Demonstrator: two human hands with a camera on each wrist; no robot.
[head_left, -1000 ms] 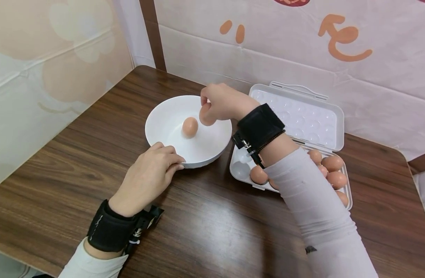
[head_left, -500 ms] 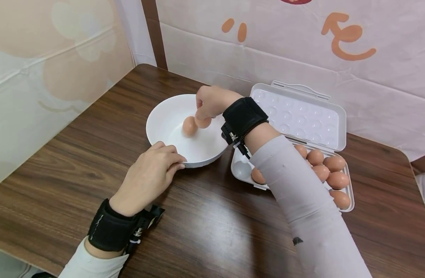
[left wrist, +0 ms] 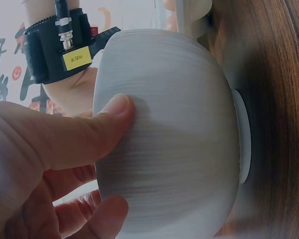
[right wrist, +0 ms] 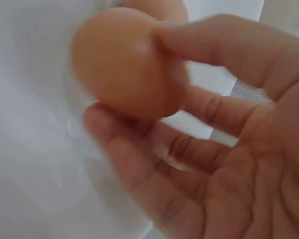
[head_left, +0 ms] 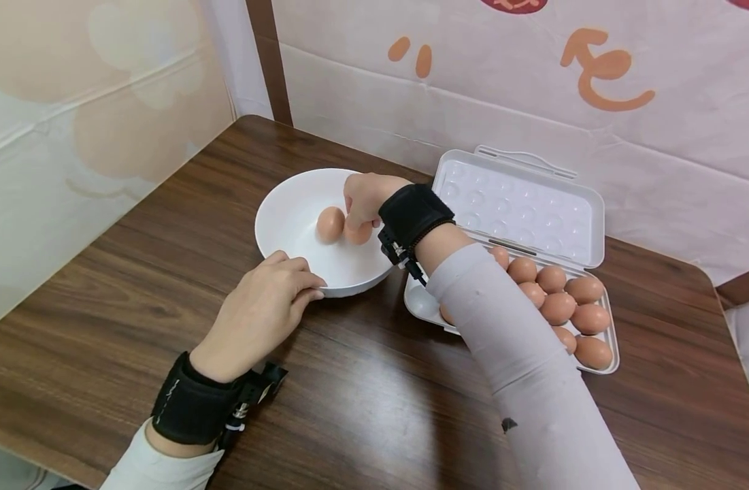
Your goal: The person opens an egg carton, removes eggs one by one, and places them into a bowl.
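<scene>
Here, right hand reaching down into the bowl from its far right side, wrist bent, forearm slanting in over the carton, fingers and thumb curled round an egg. Left hand lying at the bowl's near rim, thumb pressed flat against the outer wall, fingers curled under beside it, gripping the bowl; forearm angled in from the lower left over the table. Held egg: light brown, smooth, unbroken, pinched between thumb tip and fingers, blurred in the right wrist view. Low inside the bowl, just right of centre, touching or nearly touching a second egg of the same colour lying on the bowl floor to its left; contact between the two hard to tell. Well apart from the left hand, across the bowl's near wall. Carton just right of the bowl, lid open, holding more brown eggs.
</scene>
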